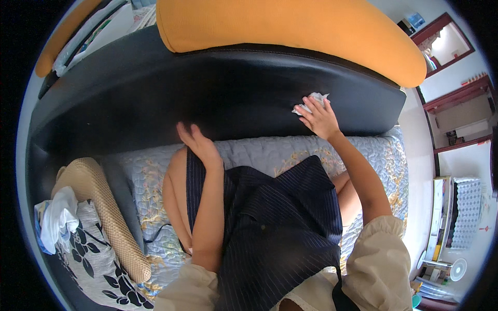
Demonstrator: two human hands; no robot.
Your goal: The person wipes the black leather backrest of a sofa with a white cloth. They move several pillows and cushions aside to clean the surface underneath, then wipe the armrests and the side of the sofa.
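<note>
My right hand [320,118] lies with spread fingers on a crumpled white tissue or cloth [320,98], pressing it against the black leather-like sofa backrest [233,89]. The fingers cover part of the white piece. My left hand [199,145] is raised over my knee, beside the lower edge of the backrest, with its fingers apart and nothing in it. Its fingertips look slightly blurred. An orange cushioned headrest [288,27] runs along the top of the backrest.
A quilted floral cover [249,149] lies on the seat beneath me. On the left are a beige textured cushion [113,210], a cushion with black leaf patterns [87,256] and a white cloth or bag [60,217]. A white fan [458,269] stands at far right.
</note>
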